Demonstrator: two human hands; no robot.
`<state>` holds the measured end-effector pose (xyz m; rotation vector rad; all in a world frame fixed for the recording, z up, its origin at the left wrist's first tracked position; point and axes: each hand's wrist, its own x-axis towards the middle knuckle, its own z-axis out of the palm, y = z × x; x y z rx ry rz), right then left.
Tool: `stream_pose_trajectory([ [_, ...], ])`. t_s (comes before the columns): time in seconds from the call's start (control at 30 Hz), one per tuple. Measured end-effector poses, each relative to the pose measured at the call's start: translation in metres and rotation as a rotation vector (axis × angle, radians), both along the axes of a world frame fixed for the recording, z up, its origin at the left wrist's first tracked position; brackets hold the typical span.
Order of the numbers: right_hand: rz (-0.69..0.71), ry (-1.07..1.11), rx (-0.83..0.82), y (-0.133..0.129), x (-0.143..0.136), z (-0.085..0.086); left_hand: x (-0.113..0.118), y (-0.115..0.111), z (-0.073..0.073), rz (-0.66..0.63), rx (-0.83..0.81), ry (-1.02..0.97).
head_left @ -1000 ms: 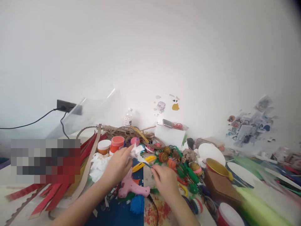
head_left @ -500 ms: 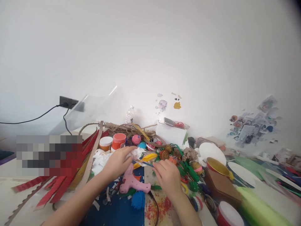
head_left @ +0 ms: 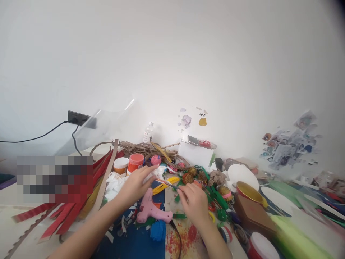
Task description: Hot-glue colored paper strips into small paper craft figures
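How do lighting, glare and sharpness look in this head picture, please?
Head view: fairly even light on the plain white wall; head view: glint edging the clear plastic sheet; head view: slim bluish stick in the right hand slightly soft; head view: lime-green translucent material smeared.

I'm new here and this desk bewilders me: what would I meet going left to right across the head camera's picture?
Black power strip, left hand, slim tool, right hand, crumpled brown paper, gold disc, large cluster of wall stickers.
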<state>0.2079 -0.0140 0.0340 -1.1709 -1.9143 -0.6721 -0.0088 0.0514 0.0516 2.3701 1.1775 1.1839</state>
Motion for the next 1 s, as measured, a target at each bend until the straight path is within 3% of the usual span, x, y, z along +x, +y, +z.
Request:
stream_pose_trajectory([
  [0.4, 0.028, -0.108, 0.064, -0.0027, 0.0033, 0.0045, -0.0040, 0.0036, 0.0023, 0.020, -0.259, -0.129],
  [1.0, 0.011, -0.050, 0.064, -0.0018, 0.0021, 0.0031, 0.0002, 0.0021, 0.0020, -0.005, -0.398, -0.323],
])
